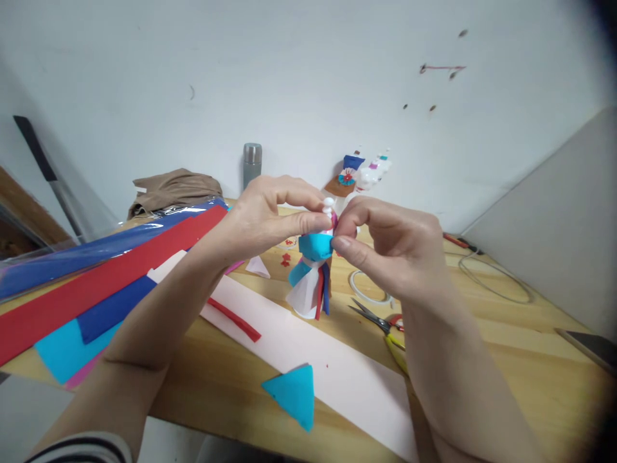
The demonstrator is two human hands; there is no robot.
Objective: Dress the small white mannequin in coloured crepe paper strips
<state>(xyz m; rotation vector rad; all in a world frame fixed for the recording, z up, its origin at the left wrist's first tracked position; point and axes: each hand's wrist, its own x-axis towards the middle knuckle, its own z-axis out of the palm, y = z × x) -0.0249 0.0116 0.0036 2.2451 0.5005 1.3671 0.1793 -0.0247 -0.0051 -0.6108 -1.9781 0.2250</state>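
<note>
A small figure [308,289] with white, red and blue strips for a skirt stands upright on the wooden table. A turquoise piece of paper or felt [315,246] wraps round its upper part. My left hand [289,212] pinches the white knobbed top [328,203] of the figure between thumb and fingers. From the other side, my right hand [385,241] has thumb and forefinger closed at the right edge of the turquoise piece. My fingers partly hide the figure's upper end.
Scissors [385,326] with yellow and red handles lie beside my right forearm. A long pale pink strip [337,366] crosses the table under a turquoise triangle [296,395]. Red sheets [116,273] and blue ones lie left. A flask [252,167] and decorated white figures [373,173] stand behind.
</note>
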